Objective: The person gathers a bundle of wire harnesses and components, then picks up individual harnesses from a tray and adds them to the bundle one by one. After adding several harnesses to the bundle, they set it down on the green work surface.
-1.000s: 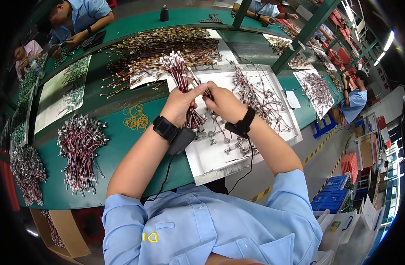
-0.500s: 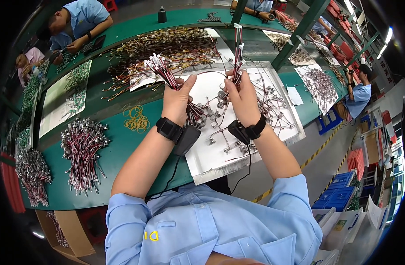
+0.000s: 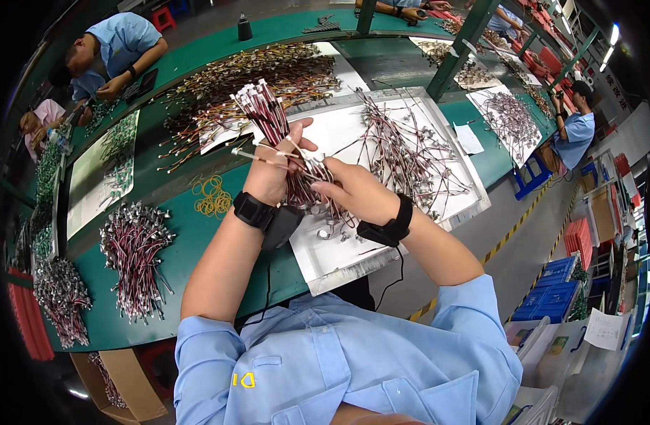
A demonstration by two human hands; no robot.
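Note:
My left hand (image 3: pixel 270 176) is closed round a thick bundle of red, black and white wire leads (image 3: pixel 261 110), their white connectors fanning out above it. Against that bundle, my right hand (image 3: pixel 364 193) pinches more leads with white ends (image 3: pixel 312 168), which cross the left palm. Fingers partly hide where the two lots meet. Below the hands, small round metal parts hang from the leads. Under them is a white tray (image 3: pixel 314 258), with a loose heap of similar leads (image 3: pixel 403 145) on its right half.
Yellow rubber bands (image 3: pixel 212 196) lie on the green table (image 3: pixel 197 255). Tied-looking bundles of leads (image 3: pixel 135 251) lie at the left. Beyond is a large pile of yellow, red and black leads (image 3: pixel 258 74). A green post (image 3: pixel 463 53) rises behind the tray. Co-workers (image 3: pixel 120 49) sit around.
My right hand has moved left and down, bringing its leads from above the tray against the left hand's bundle. Both bundles were apart before. My left hand has shifted slightly left.

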